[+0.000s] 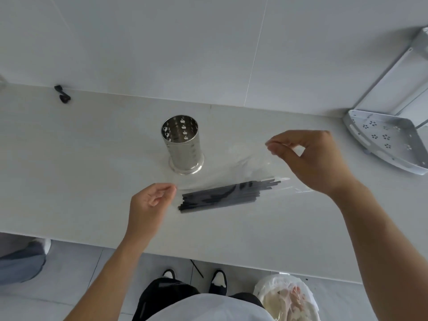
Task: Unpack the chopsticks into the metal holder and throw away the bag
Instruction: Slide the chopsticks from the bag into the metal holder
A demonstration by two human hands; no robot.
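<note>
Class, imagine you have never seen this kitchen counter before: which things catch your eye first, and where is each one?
The bundle of dark chopsticks lies on the white counter inside a clear plastic bag, which the left hand and right hand pinch at opposite ends. Just behind it stands the shiny perforated metal holder, upright and empty. On the floor at lower right sits a lined waste bin.

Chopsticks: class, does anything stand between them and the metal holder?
Yes: the clear bag. The chopsticks still lie inside it on the counter, while both hands pinch its edges. The metal holder stands upright just behind, open-topped.
</note>
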